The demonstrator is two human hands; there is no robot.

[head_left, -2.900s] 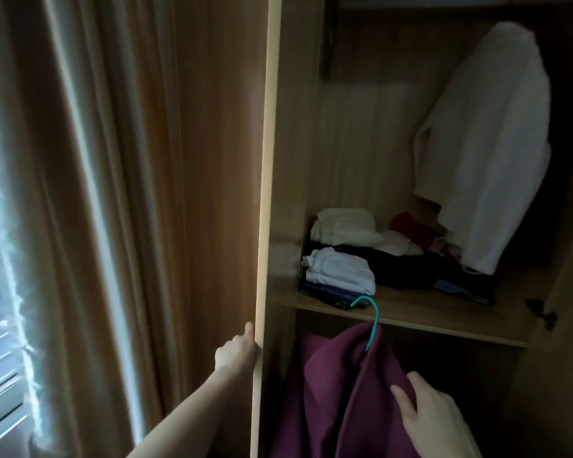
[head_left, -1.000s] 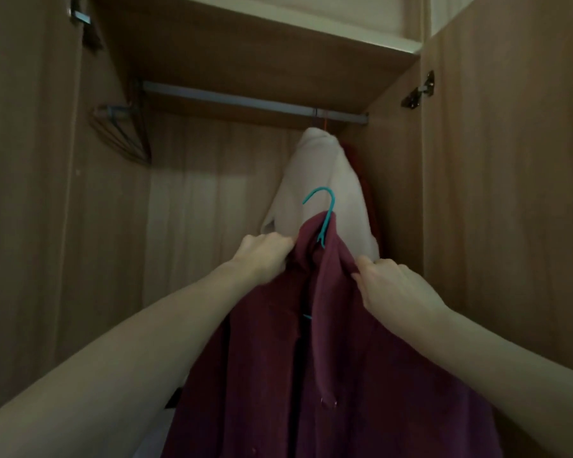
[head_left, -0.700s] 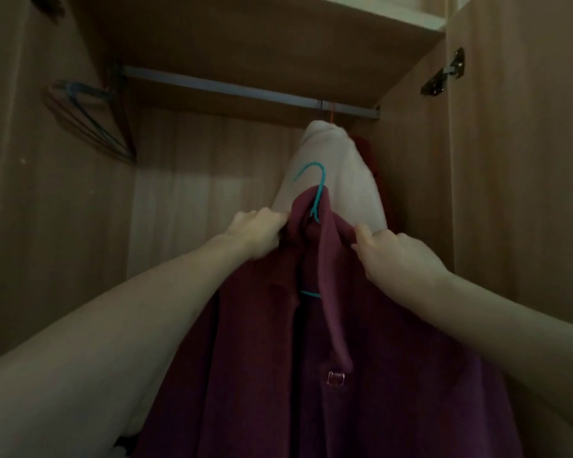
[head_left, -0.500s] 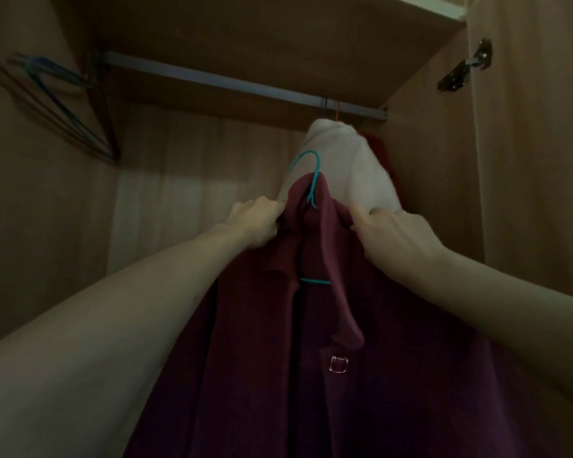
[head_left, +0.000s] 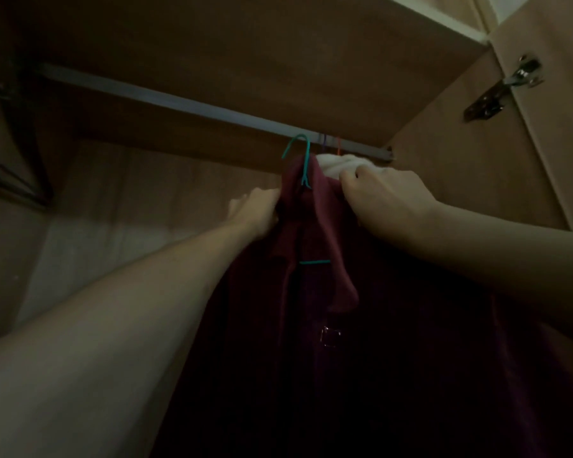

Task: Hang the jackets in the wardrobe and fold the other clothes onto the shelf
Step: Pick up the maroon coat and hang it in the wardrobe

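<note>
Seen from below, looking up into a dim wooden wardrobe (head_left: 186, 190), two bare arms reach upward and hold a dark maroon jacket (head_left: 328, 342) between them. The left hand (head_left: 257, 211) grips the jacket's left shoulder, fingers curled into the cloth. The right hand (head_left: 382, 196) grips the right shoulder a little higher, its knuckles facing the viewer and its fingertips folded over the fabric. The hands sit apart, with the jacket's collar between them. From the collar, just above and between the hands, rises the hook of a teal wire hanger (head_left: 303, 160); a short stretch of the same wire shows lower down, inside the open front of the jacket. The hook's tip reaches the level of the grey metal hanging rail (head_left: 179, 102), which runs slantwise above both hands under a wooden top shelf (head_left: 245, 44); whether the hook is already over the rail cannot be told. Just behind the right hand's fingertips, a white garment (head_left: 336, 163) hangs from the rail. Further right, above the right forearm, a metal door hinge (head_left: 503, 90) is fixed to the side panel. Far to the left of the left arm, a few empty wire hangers (head_left: 4, 166) hang in shadow.
</note>
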